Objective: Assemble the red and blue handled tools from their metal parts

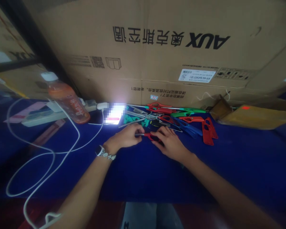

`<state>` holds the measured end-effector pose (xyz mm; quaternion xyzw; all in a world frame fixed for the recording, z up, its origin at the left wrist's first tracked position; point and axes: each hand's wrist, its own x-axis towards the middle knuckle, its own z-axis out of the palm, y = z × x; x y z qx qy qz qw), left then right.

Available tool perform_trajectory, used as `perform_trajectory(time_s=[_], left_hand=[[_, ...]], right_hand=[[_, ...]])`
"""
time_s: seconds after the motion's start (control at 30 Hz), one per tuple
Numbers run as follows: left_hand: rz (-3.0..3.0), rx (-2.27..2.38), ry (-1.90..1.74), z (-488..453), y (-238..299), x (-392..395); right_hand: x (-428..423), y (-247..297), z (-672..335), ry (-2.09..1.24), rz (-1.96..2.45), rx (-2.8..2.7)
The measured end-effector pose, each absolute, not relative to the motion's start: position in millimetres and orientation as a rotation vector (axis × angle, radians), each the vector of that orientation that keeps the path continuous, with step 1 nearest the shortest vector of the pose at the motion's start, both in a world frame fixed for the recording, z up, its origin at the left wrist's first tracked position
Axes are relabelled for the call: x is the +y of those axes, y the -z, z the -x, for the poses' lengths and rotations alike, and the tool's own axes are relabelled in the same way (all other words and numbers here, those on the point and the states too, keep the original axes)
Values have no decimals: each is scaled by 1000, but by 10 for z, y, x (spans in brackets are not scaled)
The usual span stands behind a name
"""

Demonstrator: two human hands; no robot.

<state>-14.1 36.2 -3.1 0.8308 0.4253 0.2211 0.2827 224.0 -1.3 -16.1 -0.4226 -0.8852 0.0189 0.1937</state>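
A red stick lighter point(148, 135) with a metal nozzle lies between my two hands, just above the blue tabletop. My left hand point(130, 135) is closed, with thumb and fingers pinching it at the nozzle end. The fingers of my right hand point(169, 142) curl over its red handle and partly hide it. Just beyond my hands lies a pile of lighter parts: small green pieces point(133, 121), metal rods, red handles with trigger holes point(190, 119), a green handle point(193, 111) and blue handle pieces point(186, 128). Red handle shells point(207, 132) lie at the pile's right end.
A large cardboard box point(145, 76) stands as a wall behind the blue table point(143, 171). At left are a leaning drink bottle point(69, 101), a lit phone point(115, 114), a power strip point(41, 118) and looping white cables point(53, 156). A yellow package point(259, 116) lies right.
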Motion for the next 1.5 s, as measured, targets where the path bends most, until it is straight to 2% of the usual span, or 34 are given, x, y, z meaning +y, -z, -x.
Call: perform_trajectory(time_s=[0.33, 0.6, 0.83, 1.23, 1.5], left_hand=[[-2215, 1115, -519, 27, 117, 425], [-2320, 1135, -504, 42, 73, 413], [-2562, 1096, -621, 42, 24, 396], [-2682, 980, -895, -3, -3, 345], [-2642, 1127, -816, -37, -67, 242]], right_hand=[[22, 164, -2250, -115, 1107, -2499], [24, 100, -2280, -228, 1281, -2415], [54, 39, -2478, -286, 1431, -2417], [82, -9, -2553, -548, 1295, -2291], [58, -31, -2554, -329, 1145, -2314]])
